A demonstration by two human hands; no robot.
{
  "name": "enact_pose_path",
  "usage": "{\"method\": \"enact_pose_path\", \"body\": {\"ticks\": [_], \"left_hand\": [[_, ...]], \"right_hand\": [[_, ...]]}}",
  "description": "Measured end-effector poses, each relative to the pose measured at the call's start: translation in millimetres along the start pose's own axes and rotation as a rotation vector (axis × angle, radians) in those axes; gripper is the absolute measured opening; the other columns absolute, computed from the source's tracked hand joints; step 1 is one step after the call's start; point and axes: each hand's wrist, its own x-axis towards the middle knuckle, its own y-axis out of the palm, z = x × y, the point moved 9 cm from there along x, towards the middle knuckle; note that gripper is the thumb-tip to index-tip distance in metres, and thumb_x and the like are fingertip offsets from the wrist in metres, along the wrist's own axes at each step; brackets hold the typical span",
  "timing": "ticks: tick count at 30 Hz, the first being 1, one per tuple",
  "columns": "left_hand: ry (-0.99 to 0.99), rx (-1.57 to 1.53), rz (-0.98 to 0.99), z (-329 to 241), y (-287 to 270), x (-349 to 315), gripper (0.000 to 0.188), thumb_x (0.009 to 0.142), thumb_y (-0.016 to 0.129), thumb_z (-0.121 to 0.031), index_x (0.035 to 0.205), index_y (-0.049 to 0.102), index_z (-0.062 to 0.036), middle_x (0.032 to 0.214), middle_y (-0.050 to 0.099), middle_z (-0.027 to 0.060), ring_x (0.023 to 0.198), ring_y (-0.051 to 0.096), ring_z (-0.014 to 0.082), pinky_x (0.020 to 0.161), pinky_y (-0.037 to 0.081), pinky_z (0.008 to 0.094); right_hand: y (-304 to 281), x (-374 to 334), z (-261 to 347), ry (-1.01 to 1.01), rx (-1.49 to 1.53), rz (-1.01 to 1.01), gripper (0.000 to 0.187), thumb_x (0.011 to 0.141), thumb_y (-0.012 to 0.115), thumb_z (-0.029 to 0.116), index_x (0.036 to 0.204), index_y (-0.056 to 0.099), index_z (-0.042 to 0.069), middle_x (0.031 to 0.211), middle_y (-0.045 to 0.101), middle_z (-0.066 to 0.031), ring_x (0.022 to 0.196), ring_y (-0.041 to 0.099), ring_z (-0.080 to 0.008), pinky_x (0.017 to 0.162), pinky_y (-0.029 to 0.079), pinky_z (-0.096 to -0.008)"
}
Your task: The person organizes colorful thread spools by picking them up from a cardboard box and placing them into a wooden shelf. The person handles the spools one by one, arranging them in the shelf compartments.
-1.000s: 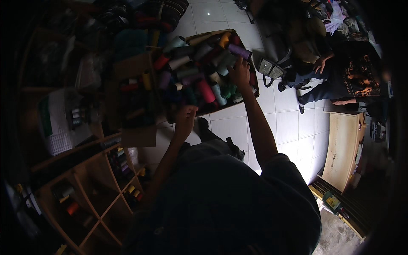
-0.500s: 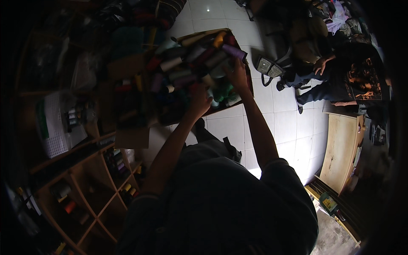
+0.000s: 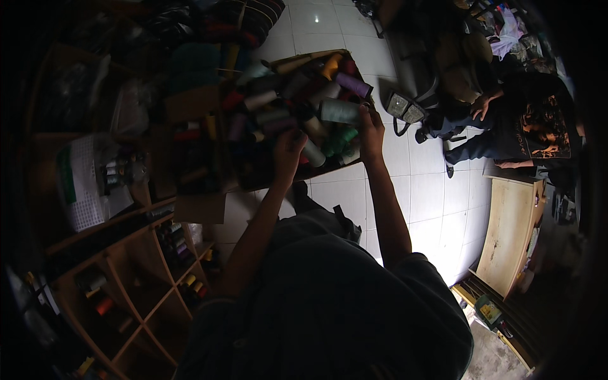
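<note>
A large cardboard box (image 3: 329, 170) full of thread spools lies before me. My right hand (image 3: 372, 134) is closed on the end of a pale grey-green thread spool (image 3: 340, 111), held level above the others. My left hand (image 3: 290, 151) is over the box's near side with its fingers curled; whether anything is inside them is too dark to see. Right beside it, a light grey spool (image 3: 313, 153) stands tilted. Around the hands are a purple spool (image 3: 353, 85), a green spool (image 3: 341, 140), a yellow-orange spool (image 3: 331, 66) and a cream spool (image 3: 260, 100).
A wooden cubbyhole shelf (image 3: 130, 278) with spools stands at my left. Pale tiles cover the floor (image 3: 424, 190). To the right are a bag (image 3: 405, 107), a person in dark clothes (image 3: 538, 120) and a wooden cabinet (image 3: 510, 231).
My right hand has taken hold of the pale grey-green spool and raised it, shifting a little right and nearer. My left hand has drawn slightly left, and its fingers have curled in.
</note>
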Motion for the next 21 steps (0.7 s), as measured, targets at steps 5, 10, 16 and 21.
{"method": "enact_pose_path", "body": {"ticks": [5, 10, 16, 21], "left_hand": [[-0.141, -0.428, -0.009, -13, -17, 4, 0.028, 0.095, 0.056, -0.030, 0.115, 0.056, -0.0112, 0.101, 0.061, 0.0036, 0.093, 0.059, 0.0120, 0.080, 0.047, 0.0308], [-0.154, -0.733, 0.026, -26, -34, 1, 0.031, 0.099, 0.045, -0.037, 0.114, 0.053, -0.0108, 0.093, 0.060, 0.0055, 0.086, 0.060, 0.0188, 0.078, 0.050, 0.0361], [-0.186, -0.781, -0.017, -43, -65, -10, 0.030, 0.099, 0.045, -0.037, 0.109, 0.053, -0.0106, 0.083, 0.059, 0.0049, 0.066, 0.059, 0.0153, 0.061, 0.052, 0.0324], [-0.059, -0.598, -0.034, -70, -96, -30, 0.026, 0.097, 0.050, -0.032, 0.110, 0.054, -0.0099, 0.081, 0.058, 0.0046, 0.057, 0.058, 0.0154, 0.049, 0.050, 0.0305]], "right_hand": [[54, -34, -15, 0.218, 0.552, 0.459, 0.044, 0.091, 0.058, 0.034, 0.119, 0.052, 0.001, 0.112, 0.059, -0.0119, 0.095, 0.060, -0.0240, 0.090, 0.045, -0.0365], [95, -85, -20, 0.380, 0.613, 0.684, 0.054, 0.087, 0.060, 0.029, 0.131, 0.040, 0.006, 0.119, 0.054, -0.0148, 0.101, 0.059, -0.0275, 0.093, 0.043, -0.0407], [142, -120, -14, 0.492, 0.765, 0.953, 0.059, 0.085, 0.059, 0.026, 0.136, 0.034, 0.010, 0.128, 0.048, -0.0166, 0.107, 0.056, -0.0313, 0.088, 0.047, -0.0439], [171, -126, -32, 0.474, 0.656, 1.051, 0.052, 0.088, 0.060, 0.028, 0.132, 0.038, 0.011, 0.126, 0.048, -0.0113, 0.107, 0.056, -0.0266, 0.084, 0.048, -0.0402]]}}
